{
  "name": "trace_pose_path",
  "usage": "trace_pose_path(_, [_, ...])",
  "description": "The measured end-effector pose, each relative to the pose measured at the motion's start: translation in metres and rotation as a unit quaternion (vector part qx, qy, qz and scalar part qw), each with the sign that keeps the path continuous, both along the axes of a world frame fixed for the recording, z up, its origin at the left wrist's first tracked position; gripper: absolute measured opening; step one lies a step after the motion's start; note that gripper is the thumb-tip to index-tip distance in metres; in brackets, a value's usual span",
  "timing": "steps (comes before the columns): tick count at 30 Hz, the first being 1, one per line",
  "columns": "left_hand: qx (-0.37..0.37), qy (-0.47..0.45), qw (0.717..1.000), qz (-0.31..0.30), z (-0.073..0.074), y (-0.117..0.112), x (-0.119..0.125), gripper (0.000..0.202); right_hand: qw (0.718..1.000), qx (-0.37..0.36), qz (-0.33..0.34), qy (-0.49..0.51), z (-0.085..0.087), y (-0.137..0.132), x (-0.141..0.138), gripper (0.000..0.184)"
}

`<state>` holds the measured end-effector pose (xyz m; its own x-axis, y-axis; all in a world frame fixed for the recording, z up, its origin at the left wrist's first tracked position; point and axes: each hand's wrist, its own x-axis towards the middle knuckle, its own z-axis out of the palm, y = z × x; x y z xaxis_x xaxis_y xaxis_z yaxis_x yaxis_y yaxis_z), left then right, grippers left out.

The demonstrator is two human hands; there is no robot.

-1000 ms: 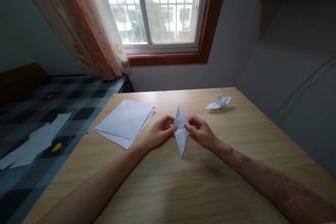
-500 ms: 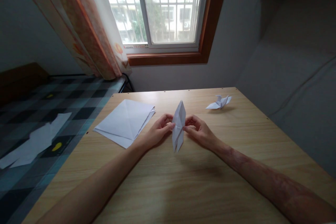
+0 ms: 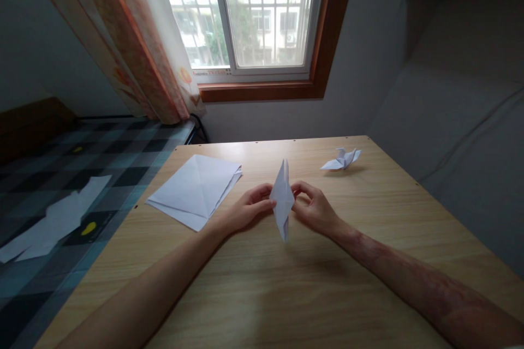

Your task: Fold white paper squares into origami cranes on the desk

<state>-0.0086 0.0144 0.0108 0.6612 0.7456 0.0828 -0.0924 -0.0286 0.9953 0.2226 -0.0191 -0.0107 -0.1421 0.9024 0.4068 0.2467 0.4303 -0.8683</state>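
Wooden table [image 3: 245, 294], folded paper [image 3: 281, 199] turned

Stacked sheets [image 3: 192, 182] lie left; the left hand [image 3: 256, 202] pinches the folded paper above mid-table, just rotated, seemingly to reorient its folds; the right hand [image 3: 315, 204] curls at its edge, grip unclear; paper crane [image 3: 343, 160] rightmost

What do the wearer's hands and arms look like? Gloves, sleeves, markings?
Left hand and right hand are gloveless, with no rings or watch visible. Left forearm is bare; right forearm is bare too, with irregular surface texture. No cables on either. Sleeves: can't tell beyond the frame.
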Motion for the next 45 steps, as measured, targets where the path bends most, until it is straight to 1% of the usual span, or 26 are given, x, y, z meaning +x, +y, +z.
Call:
trace_pose_path(2, [0.004,0.015,1.000,0.004,0.001,0.001,-0.001,0.028,1.000,-0.004,0.009,0.006,0.001,0.000,0.001,0.004])
trace_pose_path(6, [-0.014,0.017,0.999,0.025,-0.001,0.003,-0.002,0.027,0.999,-0.013,0.024,0.019,-0.004,0.002,0.004,0.003])
trace_pose_path(9, [0.036,0.046,0.997,0.043,-0.001,0.003,-0.001,0.020,0.999,-0.018,0.044,0.016,-0.006,0.001,0.005,0.003])
trace_pose_path(11, [0.052,0.052,0.996,0.045,-0.002,0.002,0.000,0.023,0.998,-0.021,0.056,0.013,-0.006,0.000,0.004,0.003])
trace_pose_path(14, [0.027,0.046,0.998,0.027,-0.006,0.001,0.000,0.035,0.997,-0.029,0.070,0.017,-0.005,-0.003,0.003,0.004])
trace_pose_path(16, [0.022,0.046,0.999,0.019,-0.010,0.001,0.000,0.038,0.996,-0.036,0.084,0.023,-0.004,-0.003,0.002,0.004])
trace_pose_path(21, [0.044,0.058,0.997,0.033,-0.017,0.002,0.000,0.041,0.992,-0.042,0.115,0.027,-0.002,-0.003,0.001,0.005])
trace_pose_path(28, [0.067,0.069,0.995,0.039,-0.014,0.001,0.002,0.036,0.991,-0.037,0.124,0.016,-0.002,-0.003,0.000,0.008])
trace_pose_path(33, [0.081,0.054,0.995,0.026,-0.007,-0.003,0.007,0.031,0.989,-0.055,0.135,0.033,-0.001,-0.002,0.002,0.017])
trace_pose_path(37, [0.074,0.057,0.995,0.031,-0.005,-0.005,0.010,0.028,0.987,-0.053,0.150,0.035,0.000,0.000,0.007,0.045])
trace_pose_path(38, [0.072,0.059,0.995,0.036,-0.006,-0.004,0.009,0.026,0.986,-0.058,0.153,0.030,-0.001,0.000,0.008,0.047])
trace_pose_path(39, [0.071,0.059,0.995,0.041,-0.008,-0.004,0.009,0.025,0.986,-0.063,0.154,0.025,-0.002,0.000,0.008,0.046])
trace_pose_path(42, [0.076,0.050,0.995,0.049,-0.015,-0.001,0.007,0.022,0.987,-0.088,0.132,0.009,-0.007,0.001,0.007,0.035])
trace_pose_path(45, [0.054,0.035,0.997,0.039,-0.019,0.002,0.005,0.029,0.983,-0.124,0.124,0.061,-0.012,0.002,0.005,0.033])
